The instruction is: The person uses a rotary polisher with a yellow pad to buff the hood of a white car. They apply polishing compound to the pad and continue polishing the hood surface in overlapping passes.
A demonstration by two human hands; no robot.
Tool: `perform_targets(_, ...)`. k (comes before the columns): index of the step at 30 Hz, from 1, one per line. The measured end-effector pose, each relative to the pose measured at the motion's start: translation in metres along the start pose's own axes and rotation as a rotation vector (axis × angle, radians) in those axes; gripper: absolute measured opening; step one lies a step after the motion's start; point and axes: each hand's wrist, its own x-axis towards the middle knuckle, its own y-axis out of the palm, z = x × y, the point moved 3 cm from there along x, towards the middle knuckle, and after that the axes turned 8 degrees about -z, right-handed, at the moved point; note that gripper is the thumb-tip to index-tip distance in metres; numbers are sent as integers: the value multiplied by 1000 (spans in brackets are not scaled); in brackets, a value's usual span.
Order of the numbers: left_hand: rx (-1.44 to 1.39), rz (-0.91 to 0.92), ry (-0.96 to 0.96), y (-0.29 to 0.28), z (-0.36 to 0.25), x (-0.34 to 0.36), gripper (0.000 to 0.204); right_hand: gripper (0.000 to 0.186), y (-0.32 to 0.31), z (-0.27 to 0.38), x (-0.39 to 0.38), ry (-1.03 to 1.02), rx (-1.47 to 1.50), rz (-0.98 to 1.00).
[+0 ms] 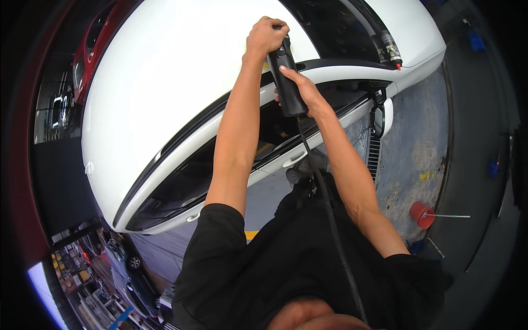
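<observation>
A black corded polisher (290,91) rests at the edge of the white car roof (181,55), above the side windows. My left hand (266,37) is closed over its head end. Lower down, my right hand (303,89) wraps round the rear of the body, thumb on top. A bit of yellow pad (266,65) peeks out beside the tool; most of the pad is hidden under my left hand and the polisher. From the rear end the black cord (333,220) runs down over my dark shirt.
A black bottle with a red tip (391,50) lies by the windshield base. The white side mirror (387,117) juts out over the floor. At right, a red bucket (421,215) holds a stick. A red car (94,49) stands beyond the roof, a dark car (129,278) lower left.
</observation>
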Motion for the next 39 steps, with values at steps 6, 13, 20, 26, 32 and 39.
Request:
perform_targets(6,-18,-33,-37,-15,20,-3,32,57,16,-5,-1,-19,-33,36)
perform_targets(13,-7,28,4,1,14,14,34,62,12,1,0,-22,66,-9)
perform_targets(20,-4,174,138,48,-12,38,35,56,-12,3,10,-6,129,-98)
perform_targets(26,25,241,220,90,-29,54,36,57,-36,14,14,-5,199,-138)
perform_targets(32,28,301,225,116,-38,67,38,62,-53,21,18,10,248,-146)
perform_targets(39,75,305,221,131,-40,70,39,63,-64,25,19,14,268,-111)
